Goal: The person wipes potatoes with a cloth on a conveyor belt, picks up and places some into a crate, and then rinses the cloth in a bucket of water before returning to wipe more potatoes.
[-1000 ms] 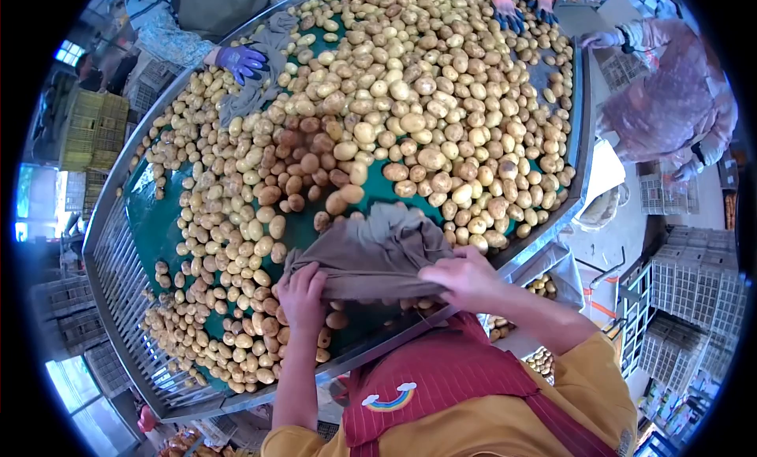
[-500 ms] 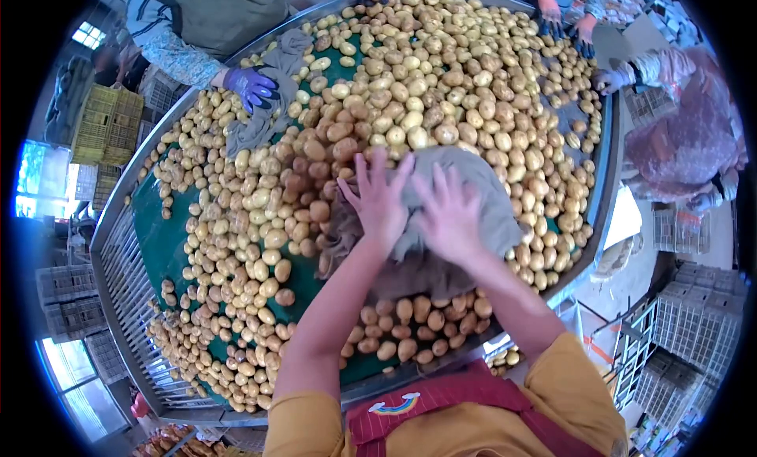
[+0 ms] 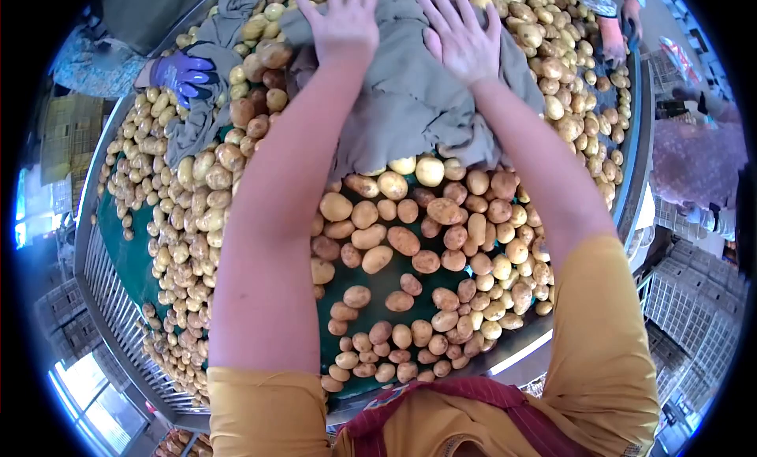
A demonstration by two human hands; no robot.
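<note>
A grey cloth (image 3: 418, 86) lies spread over the heap of potatoes (image 3: 404, 240) in front of me. My left hand (image 3: 344, 23) presses on the cloth's upper left part, fingers spread. On its upper right part my right hand (image 3: 465, 41) rests flat, its fingers apart too. Both arms are stretched far forward. Below the cloth's near edge, loose potatoes sit on a green surface (image 3: 371, 287), close to my apron.
A co-worker's purple-gloved hand (image 3: 181, 74) rests on another grey cloth (image 3: 197, 126) at the left. Another person's hands (image 3: 613, 47) are at the upper right. A metal rim (image 3: 637, 134) borders the table; plastic crates (image 3: 694, 299) stand at the right.
Both my hands have pushed forward, away from me, and the cloth has moved and spread with them. More potatoes now show between the cloth and my body. My view has tilted and come closer.
</note>
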